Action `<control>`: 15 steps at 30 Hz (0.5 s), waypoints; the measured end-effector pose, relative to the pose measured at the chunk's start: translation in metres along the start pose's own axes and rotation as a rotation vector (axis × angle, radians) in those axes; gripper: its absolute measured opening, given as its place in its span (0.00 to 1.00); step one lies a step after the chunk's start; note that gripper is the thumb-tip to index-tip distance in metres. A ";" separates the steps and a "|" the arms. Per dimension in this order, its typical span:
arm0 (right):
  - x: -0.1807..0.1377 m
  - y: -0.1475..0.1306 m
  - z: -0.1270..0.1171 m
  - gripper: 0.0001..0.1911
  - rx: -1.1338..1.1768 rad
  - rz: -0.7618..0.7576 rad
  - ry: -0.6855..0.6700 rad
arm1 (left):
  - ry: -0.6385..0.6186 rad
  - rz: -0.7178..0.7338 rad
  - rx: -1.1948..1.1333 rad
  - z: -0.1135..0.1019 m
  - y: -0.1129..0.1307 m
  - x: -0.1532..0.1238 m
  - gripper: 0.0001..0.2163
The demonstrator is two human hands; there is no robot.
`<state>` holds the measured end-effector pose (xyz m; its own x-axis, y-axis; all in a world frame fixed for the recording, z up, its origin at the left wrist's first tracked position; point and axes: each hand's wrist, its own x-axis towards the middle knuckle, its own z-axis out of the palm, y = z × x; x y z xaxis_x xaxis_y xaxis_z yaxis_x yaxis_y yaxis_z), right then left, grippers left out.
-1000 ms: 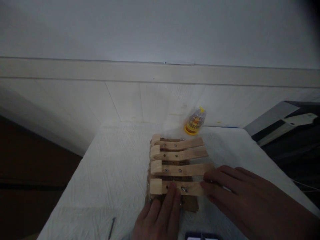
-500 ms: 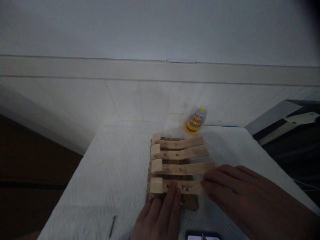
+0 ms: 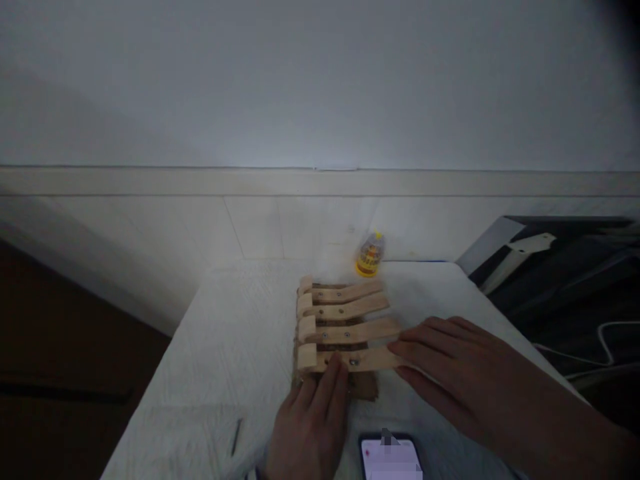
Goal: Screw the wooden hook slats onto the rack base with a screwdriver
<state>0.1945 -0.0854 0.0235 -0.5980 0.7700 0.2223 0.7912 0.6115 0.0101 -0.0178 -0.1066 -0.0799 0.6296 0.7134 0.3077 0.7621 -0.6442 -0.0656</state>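
Observation:
A wooden rack of several pale slats (image 3: pixel 345 312) screwed onto a darker board lies on the white table (image 3: pixel 235 347). My left hand (image 3: pixel 313 427) lies flat with its fingers stretched out, the fingertips pressing on the nearest slat (image 3: pixel 370 361) beside a screw. My right hand (image 3: pixel 450 363) rests flat on the table, its fingers spread and touching the right ends of the two nearest slats. Neither hand holds anything.
A small yellow bottle (image 3: pixel 369 255) stands at the table's far edge by the wall. A phone (image 3: pixel 393 460) with a lit screen lies near me. A thin dark tool (image 3: pixel 236 437) lies at the front left. Dark equipment and a cable (image 3: pixel 570 280) sit to the right.
The camera has tilted up and pulled back, so the rack sits smaller and the phone shows more. Both hands keep their places on the nearest slats.

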 end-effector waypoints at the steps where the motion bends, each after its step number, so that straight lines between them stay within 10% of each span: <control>1: -0.009 0.004 0.000 0.17 -0.005 0.020 0.008 | 0.005 -0.006 -0.012 0.001 0.000 0.000 0.17; 9: -0.115 0.027 0.030 0.13 -0.006 0.385 -0.136 | 0.023 0.005 -0.069 0.001 -0.003 -0.001 0.17; 15: -0.137 0.009 0.052 0.13 -0.005 0.525 -0.032 | -0.055 0.006 0.031 -0.006 0.002 0.002 0.19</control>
<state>0.2768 -0.1761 -0.0580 -0.1242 0.9777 0.1692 0.9860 0.1408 -0.0898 -0.0159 -0.1079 -0.0742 0.6409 0.7244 0.2542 0.7620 -0.6403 -0.0966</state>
